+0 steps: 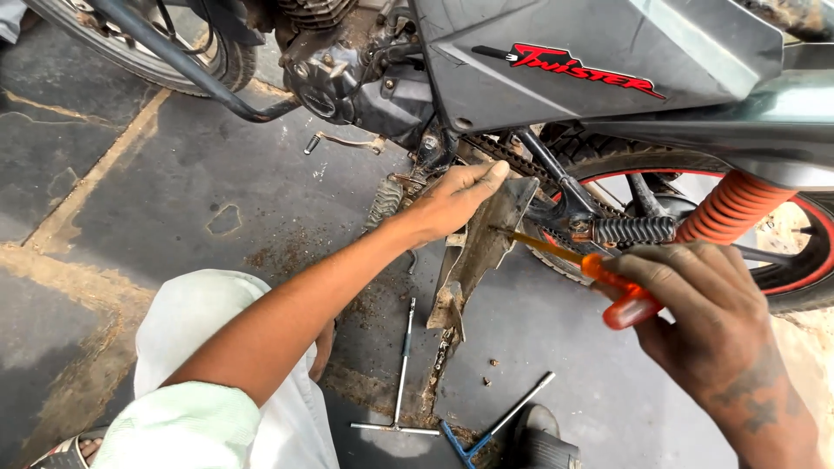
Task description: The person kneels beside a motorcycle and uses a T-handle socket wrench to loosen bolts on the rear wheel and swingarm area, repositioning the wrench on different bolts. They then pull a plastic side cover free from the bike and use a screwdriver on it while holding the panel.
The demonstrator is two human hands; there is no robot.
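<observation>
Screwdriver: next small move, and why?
Probably ease the screwdriver tip further in behind the dirty chain cover. The right hand aims it there, and the left hand grips the cover's top edge, steadying it.

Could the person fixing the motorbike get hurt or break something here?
Maybe. The screwdriver in the right hand points toward the left hand gripping the dirty chain cover; a slip might jab it. The T-shaped wrenches on the floor beside the feet could trip someone.

Soft, even daylight (no harsh glare) leaves faint shadows on the floor (217, 174); edges bend slightly, focus mostly sharp.
</observation>
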